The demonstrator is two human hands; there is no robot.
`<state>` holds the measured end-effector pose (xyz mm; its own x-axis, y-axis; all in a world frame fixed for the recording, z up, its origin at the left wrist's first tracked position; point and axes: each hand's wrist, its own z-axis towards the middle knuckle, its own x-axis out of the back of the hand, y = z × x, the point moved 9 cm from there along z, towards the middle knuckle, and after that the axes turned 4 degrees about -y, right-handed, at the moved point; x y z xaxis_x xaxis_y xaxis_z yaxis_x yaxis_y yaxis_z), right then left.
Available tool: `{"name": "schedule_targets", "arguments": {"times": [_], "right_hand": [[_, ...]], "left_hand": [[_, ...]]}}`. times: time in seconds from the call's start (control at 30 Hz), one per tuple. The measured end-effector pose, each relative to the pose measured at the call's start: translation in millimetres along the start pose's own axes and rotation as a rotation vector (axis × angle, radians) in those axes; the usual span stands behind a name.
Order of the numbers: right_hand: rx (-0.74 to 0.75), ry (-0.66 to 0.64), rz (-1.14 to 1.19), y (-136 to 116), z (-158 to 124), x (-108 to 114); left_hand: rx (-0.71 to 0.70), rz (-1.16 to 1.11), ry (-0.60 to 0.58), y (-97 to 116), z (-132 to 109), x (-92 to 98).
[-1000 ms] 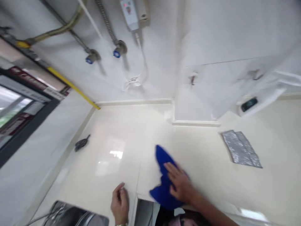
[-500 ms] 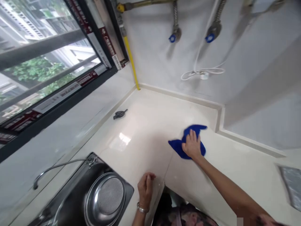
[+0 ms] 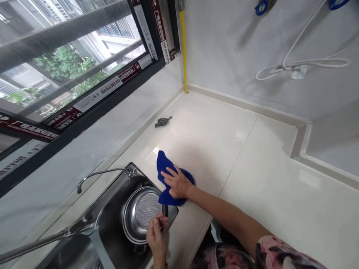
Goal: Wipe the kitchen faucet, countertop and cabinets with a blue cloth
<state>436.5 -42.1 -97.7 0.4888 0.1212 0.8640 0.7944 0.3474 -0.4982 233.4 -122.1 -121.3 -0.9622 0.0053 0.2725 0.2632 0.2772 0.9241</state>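
Right hand (image 3: 177,183) spread flat, palm down, pressing blue cloth (image 3: 163,164) onto counter (image 3: 252,164) at sink (image 3: 112,224) edge. Left hand (image 3: 156,236) loosely curled at sink rim beside steel bowl (image 3: 140,215), gripping nothing. Cloth probably soft, light, limp: best bunched mid-fold

Printed strips run along the dark window frame (image 3: 92,112): red-and-white stickers (image 3: 112,84) at about ten o'clock, another red one (image 3: 25,129) far out at nine, and upright ones (image 3: 157,22) at twelve. They carry Chinese characters and small print, too blurred and tilted to read. No other wording or numbers can be made out.
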Motion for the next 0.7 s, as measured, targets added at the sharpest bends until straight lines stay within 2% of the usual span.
{"name": "schedule_targets", "arguments": {"times": [0.1,0.2,0.27,0.37,0.47,0.5,0.57,0.6,0.63,0.7], "right_hand": [[0.153,-0.079,0.047,-25,-45,-13],[0.167,-0.099,0.069,-23,-104,-11],[0.042,-0.043,0.031,-3,-150,-2],[-0.219,0.109,-0.141,43,-231,20],[-0.502,0.280,-0.375,83,-316,43],[-0.612,0.329,-0.444,94,-340,50],[-0.803,0.397,-0.533,111,-373,61],[-0.868,0.416,-0.550,120,-379,66],[-0.907,0.429,-0.551,130,-379,71],[-0.933,0.453,-0.527,153,-364,85]], "left_hand": [[-0.065,-0.026,-0.004,14,14,-27.4],[-0.137,-0.011,-0.079,31,21,-67.7],[-0.205,0.054,-0.201,44,24,-101.4],[-0.356,0.216,-0.409,67,36,-149.3],[-0.510,0.369,-0.519,92,63,-179.9],[-0.536,0.413,-0.515,97,76,-185.7],[-0.525,0.490,-0.402,104,109,-187.9],[-0.492,0.550,-0.305,104,126,-185.1],[-0.450,0.730,-0.207,100,140,-183.1],[-0.428,0.933,-0.120,96,157,-183.1]]}}
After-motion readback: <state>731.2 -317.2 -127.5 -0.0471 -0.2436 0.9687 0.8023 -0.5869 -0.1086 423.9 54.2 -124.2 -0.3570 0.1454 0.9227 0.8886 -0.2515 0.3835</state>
